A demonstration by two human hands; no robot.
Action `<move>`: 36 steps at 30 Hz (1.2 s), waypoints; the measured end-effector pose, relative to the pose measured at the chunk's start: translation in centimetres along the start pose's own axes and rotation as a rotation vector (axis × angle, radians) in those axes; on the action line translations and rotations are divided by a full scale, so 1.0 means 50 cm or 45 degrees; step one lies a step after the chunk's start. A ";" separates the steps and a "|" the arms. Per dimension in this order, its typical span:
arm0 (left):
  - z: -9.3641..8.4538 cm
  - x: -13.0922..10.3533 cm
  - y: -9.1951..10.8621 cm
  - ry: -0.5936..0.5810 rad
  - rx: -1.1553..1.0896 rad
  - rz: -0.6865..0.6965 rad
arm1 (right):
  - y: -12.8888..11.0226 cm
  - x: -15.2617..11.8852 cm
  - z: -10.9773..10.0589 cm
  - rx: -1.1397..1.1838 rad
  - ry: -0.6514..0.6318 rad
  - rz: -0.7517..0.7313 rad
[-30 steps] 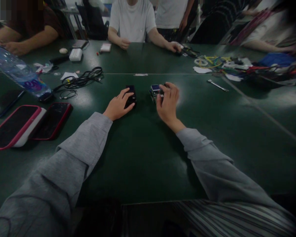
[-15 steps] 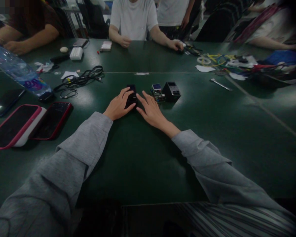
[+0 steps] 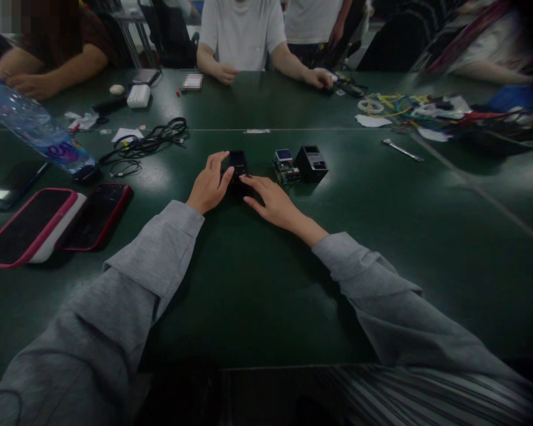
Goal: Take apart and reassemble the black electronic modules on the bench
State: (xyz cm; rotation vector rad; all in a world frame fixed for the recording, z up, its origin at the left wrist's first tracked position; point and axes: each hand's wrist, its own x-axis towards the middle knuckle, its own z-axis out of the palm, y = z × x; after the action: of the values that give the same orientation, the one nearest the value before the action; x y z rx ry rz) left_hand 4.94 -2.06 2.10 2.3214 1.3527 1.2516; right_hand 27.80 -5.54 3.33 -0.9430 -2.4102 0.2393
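Note:
A small black boxy device (image 3: 237, 160) with a dark screen stands on the green table between my hands. My left hand (image 3: 206, 186) is at its left side, the fingers toward the far edge and the thumb at the near left corner, gripping it. The extended index finger of my right hand (image 3: 273, 204) touches the device's lower front part. The right thumb is held apart below, and nothing sits in that hand. To the right are a bare circuit board (image 3: 286, 168) with a small screen and a second black box-shaped case (image 3: 311, 164).
Phones (image 3: 96, 216), a tilted water bottle (image 3: 39, 133) and black cables (image 3: 153, 139) lie on the left. A wrench (image 3: 403, 150) and a wire heap (image 3: 426, 112) are at the right. Across the table (image 3: 249, 296) sits a person in a white shirt (image 3: 242, 35), with other people nearby.
My left fingers have drawn back leftward, uncovering the device's screen. My right index finger has come onto the device's lower front. The view has shifted slightly.

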 end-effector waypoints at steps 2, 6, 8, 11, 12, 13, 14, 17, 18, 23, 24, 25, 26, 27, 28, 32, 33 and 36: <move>0.001 0.001 -0.006 0.019 -0.037 -0.072 | -0.001 -0.001 -0.003 0.032 0.007 -0.019; 0.002 0.004 -0.019 0.014 -0.111 -0.220 | -0.010 -0.002 -0.011 0.064 -0.007 -0.045; 0.003 0.006 -0.028 0.002 -0.176 -0.276 | -0.013 -0.003 -0.014 0.067 -0.018 -0.050; 0.006 0.009 -0.043 -0.005 -0.283 -0.346 | -0.013 -0.003 -0.014 0.070 0.010 -0.066; 0.008 0.009 -0.048 -0.005 -0.313 -0.361 | -0.012 -0.004 -0.013 0.072 0.024 -0.074; 0.009 0.009 -0.051 -0.009 -0.340 -0.372 | -0.011 -0.004 -0.012 0.076 0.035 -0.080; 0.010 0.010 -0.054 -0.016 -0.364 -0.376 | -0.011 -0.004 -0.012 0.080 0.041 -0.082; 0.014 0.010 -0.062 -0.042 -0.424 -0.370 | -0.011 -0.004 -0.013 0.090 0.041 -0.077; 0.015 0.010 -0.064 -0.047 -0.438 -0.371 | -0.011 -0.004 -0.013 0.091 0.041 -0.075; 0.017 0.012 -0.070 -0.052 -0.438 -0.372 | -0.013 -0.006 -0.016 0.089 0.031 -0.067; 0.017 0.013 -0.069 -0.051 -0.428 -0.368 | -0.011 -0.006 -0.014 0.091 0.037 -0.073; 0.016 0.013 -0.069 -0.049 -0.421 -0.364 | -0.010 -0.006 -0.013 0.094 0.044 -0.082; 0.016 0.014 -0.068 -0.047 -0.417 -0.361 | -0.008 -0.006 -0.011 0.096 0.049 -0.090; 0.016 0.014 -0.066 -0.045 -0.418 -0.358 | -0.006 -0.006 -0.008 0.097 0.055 -0.097; 0.015 0.014 -0.065 -0.042 -0.419 -0.357 | -0.004 -0.006 -0.006 0.097 0.059 -0.101; 0.013 0.015 -0.060 -0.025 -0.408 -0.370 | 0.000 -0.007 -0.002 0.084 0.060 -0.089; 0.012 0.014 -0.059 -0.022 -0.405 -0.376 | -0.001 -0.007 -0.003 0.080 0.055 -0.084; 0.012 0.014 -0.059 -0.014 -0.416 -0.384 | -0.004 -0.008 -0.007 0.074 0.044 -0.075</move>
State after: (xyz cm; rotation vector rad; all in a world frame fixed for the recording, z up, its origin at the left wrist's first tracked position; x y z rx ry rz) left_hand 3.66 0.33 0.59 1.8273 1.3186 1.2512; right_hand 28.12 -5.96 3.51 -0.8427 -2.3824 0.2680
